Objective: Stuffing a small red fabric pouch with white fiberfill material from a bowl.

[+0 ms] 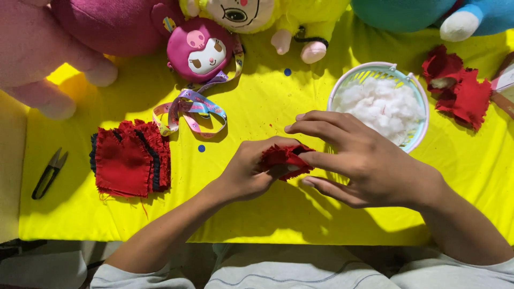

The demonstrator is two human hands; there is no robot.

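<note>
Red fabric piece (284,157), pinched between both hands

A home craft table for sewing small stuffed fabric pieces.

I see a yellow cloth (257,214) over the tabletop, plush toys (107,24) along its far edge, a stack of red fabric squares (131,158) and thread snips (49,174) toward the left edge, and a basket of white stuffing (380,101) toward the right.

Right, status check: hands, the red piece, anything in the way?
Left hand and right hand both pinch the small red fabric piece. Basket of white stuffing beside right hand. Stack of red fabric pieces off left, apart.
</note>
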